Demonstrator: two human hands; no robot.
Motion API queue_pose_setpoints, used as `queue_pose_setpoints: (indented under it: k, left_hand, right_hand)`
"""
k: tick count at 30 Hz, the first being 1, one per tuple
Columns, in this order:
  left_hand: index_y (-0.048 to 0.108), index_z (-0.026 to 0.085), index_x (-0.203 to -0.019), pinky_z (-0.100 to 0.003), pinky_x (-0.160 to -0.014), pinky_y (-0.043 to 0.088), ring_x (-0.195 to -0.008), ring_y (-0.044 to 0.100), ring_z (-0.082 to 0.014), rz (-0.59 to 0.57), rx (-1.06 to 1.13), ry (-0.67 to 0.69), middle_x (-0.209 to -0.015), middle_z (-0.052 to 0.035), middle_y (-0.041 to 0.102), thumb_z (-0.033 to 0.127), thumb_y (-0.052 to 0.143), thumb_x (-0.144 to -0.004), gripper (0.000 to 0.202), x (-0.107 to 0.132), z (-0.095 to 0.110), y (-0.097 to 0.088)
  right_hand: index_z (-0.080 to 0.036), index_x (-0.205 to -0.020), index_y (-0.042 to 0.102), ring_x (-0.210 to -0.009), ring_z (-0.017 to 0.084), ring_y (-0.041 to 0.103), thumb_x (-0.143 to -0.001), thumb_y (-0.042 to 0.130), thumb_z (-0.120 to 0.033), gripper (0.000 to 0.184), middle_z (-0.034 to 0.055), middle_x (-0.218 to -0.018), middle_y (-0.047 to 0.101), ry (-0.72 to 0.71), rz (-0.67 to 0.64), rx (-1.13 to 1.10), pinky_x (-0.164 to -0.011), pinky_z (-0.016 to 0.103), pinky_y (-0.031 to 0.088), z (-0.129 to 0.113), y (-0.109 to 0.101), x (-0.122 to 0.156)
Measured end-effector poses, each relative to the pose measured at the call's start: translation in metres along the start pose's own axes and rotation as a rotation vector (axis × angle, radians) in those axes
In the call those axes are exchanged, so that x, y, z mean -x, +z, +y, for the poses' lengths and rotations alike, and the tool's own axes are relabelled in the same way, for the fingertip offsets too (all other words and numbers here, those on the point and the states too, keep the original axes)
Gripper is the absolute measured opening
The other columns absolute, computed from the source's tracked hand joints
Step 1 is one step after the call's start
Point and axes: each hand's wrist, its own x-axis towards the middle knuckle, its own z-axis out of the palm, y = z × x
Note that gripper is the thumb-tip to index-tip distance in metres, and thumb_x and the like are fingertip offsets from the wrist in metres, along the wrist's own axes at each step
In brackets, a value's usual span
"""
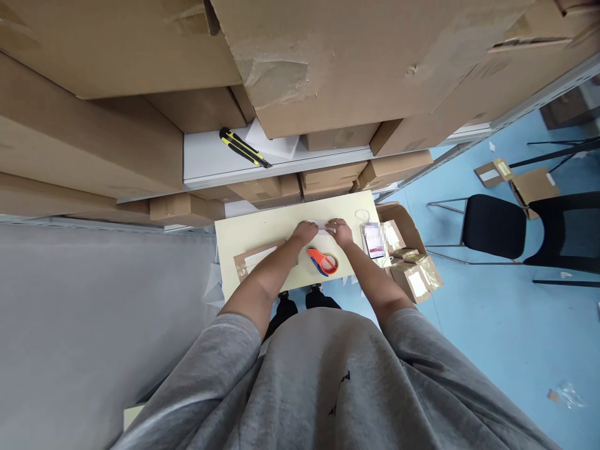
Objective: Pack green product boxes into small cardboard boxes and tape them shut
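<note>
Over the far half of the pale yellow table (281, 226), my left hand (305, 232) and my right hand (341, 231) face each other, close together. Between them stretches a small white sheet (320, 225), its kind too small to make out fully. My left fingers are curled closed on its left end. The fingers of my right hand pinch its right end. Just below the hands lies an orange and blue tape dispenser (323, 261). A flat cardboard box (241, 267) with a white label rests under my left forearm, partly hidden by it.
A phone (374, 240) with a white cable lies at the table's right edge, beside an open carton (412, 234) of small parcels. Shelves of cardboard boxes (365, 62) rise in front, with a yellow and black box cutter (244, 148) on one. A black chair (494, 226) stands at right.
</note>
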Motion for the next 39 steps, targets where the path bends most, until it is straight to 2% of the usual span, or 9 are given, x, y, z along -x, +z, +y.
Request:
queue_pose_setpoints:
  k: [3, 7, 12, 17, 24, 29, 32, 36, 39]
  left_hand:
    - [0.078, 0.016, -0.102, -0.036, -0.091, 0.048, -0.109, 0.068, -0.0260, 0.044, 0.063, -0.050, -0.109, -0.0149, 0.075, 0.014, 0.060, -0.094, 0.020, 0.003, 0.000, -0.008]
    - [0.080, 0.022, -0.092, -0.032, -0.079, 0.047, -0.102, 0.067, -0.0218, 0.114, 0.246, -0.110, -0.104, -0.0063, 0.073, 0.026, 0.063, -0.096, 0.018, 0.007, 0.000, -0.015]
    - [0.078, 0.023, -0.087, -0.029, -0.073, 0.044, -0.093, 0.066, -0.0180, 0.163, 0.412, -0.176, -0.103, -0.0017, 0.068, 0.031, 0.070, -0.094, 0.013, 0.013, -0.003, -0.016]
    - [0.073, 0.022, -0.091, -0.029, -0.077, 0.046, -0.103, 0.065, -0.0194, 0.197, 0.340, -0.122, -0.107, -0.0035, 0.070, 0.026, 0.067, -0.096, 0.009, 0.018, -0.007, -0.023]
    - [0.069, 0.022, -0.106, -0.037, -0.090, 0.047, -0.107, 0.064, -0.0248, 0.246, 0.135, -0.001, -0.106, -0.0085, 0.072, 0.016, 0.053, -0.098, 0.018, 0.031, -0.008, -0.040]
    - [0.069, 0.021, -0.111, -0.044, -0.100, 0.042, -0.113, 0.060, -0.0297, 0.388, 0.046, -0.047, -0.111, -0.0118, 0.069, 0.013, 0.058, -0.091, 0.024, 0.044, -0.010, -0.055]
    - [0.069, 0.020, -0.117, -0.046, -0.100, 0.040, -0.116, 0.058, -0.0319, 0.390, -0.042, -0.014, -0.116, -0.0139, 0.067, 0.015, 0.063, -0.089, 0.029, 0.046, -0.006, -0.059]
    - [0.073, 0.019, -0.106, -0.043, -0.094, 0.041, -0.110, 0.060, -0.0298, 0.351, -0.094, 0.021, -0.110, -0.0147, 0.068, 0.014, 0.056, -0.096, 0.020, 0.043, 0.001, -0.056]
    - [0.074, 0.018, -0.099, -0.042, -0.091, 0.041, -0.107, 0.061, -0.0287, 0.343, -0.113, 0.005, -0.106, -0.0146, 0.069, 0.012, 0.053, -0.098, 0.021, 0.042, -0.001, -0.053]
  right_hand:
    - [-0.029, -0.139, 0.071, -0.135, 0.030, 0.053, -0.095, 0.066, -0.029, 0.044, 0.0084, -0.142, 0.063, -0.025, 0.115, -0.173, -0.111, 0.046, 0.051, 0.002, 0.001, 0.005]
    - [-0.028, -0.154, 0.056, -0.133, 0.032, 0.053, -0.091, 0.070, -0.038, 0.065, 0.0130, -0.147, 0.055, 0.071, 0.277, -0.425, -0.103, 0.047, 0.057, -0.001, 0.004, 0.008]
    - [-0.026, -0.161, 0.043, -0.128, 0.031, 0.056, -0.085, 0.074, -0.041, 0.084, 0.0168, -0.151, 0.051, 0.123, 0.274, -0.665, -0.098, 0.046, 0.058, -0.009, 0.007, 0.009]
    - [-0.025, -0.164, 0.035, -0.137, 0.031, 0.051, -0.083, 0.074, -0.041, 0.092, 0.0170, -0.163, 0.043, 0.117, 0.249, -0.764, -0.104, 0.047, 0.055, -0.014, 0.009, 0.009]
    - [-0.019, -0.154, 0.053, -0.134, 0.028, 0.058, -0.087, 0.053, -0.022, 0.067, 0.0148, -0.154, 0.056, 0.077, 0.326, -0.660, -0.103, 0.044, 0.057, -0.027, 0.005, 0.003]
    - [-0.019, -0.154, 0.054, -0.134, 0.026, 0.059, -0.083, 0.047, -0.011, 0.072, 0.0124, -0.154, 0.057, 0.040, 0.347, -0.566, -0.098, 0.039, 0.062, -0.048, 0.000, 0.001]
    - [-0.021, -0.155, 0.054, -0.134, 0.025, 0.059, -0.080, 0.046, -0.007, 0.077, 0.0103, -0.151, 0.059, -0.015, 0.323, -0.548, -0.098, 0.038, 0.061, -0.063, -0.002, 0.000]
    - [-0.022, -0.156, 0.054, -0.127, 0.025, 0.064, -0.081, 0.047, -0.006, 0.077, 0.0109, -0.148, 0.061, 0.044, 0.343, -0.485, -0.101, 0.039, 0.059, -0.077, -0.004, 0.000]
    - [-0.020, -0.149, 0.062, -0.118, 0.027, 0.067, -0.091, 0.048, -0.010, 0.061, 0.0120, -0.140, 0.067, 0.134, 0.302, -0.353, -0.102, 0.039, 0.057, -0.080, -0.007, 0.002]
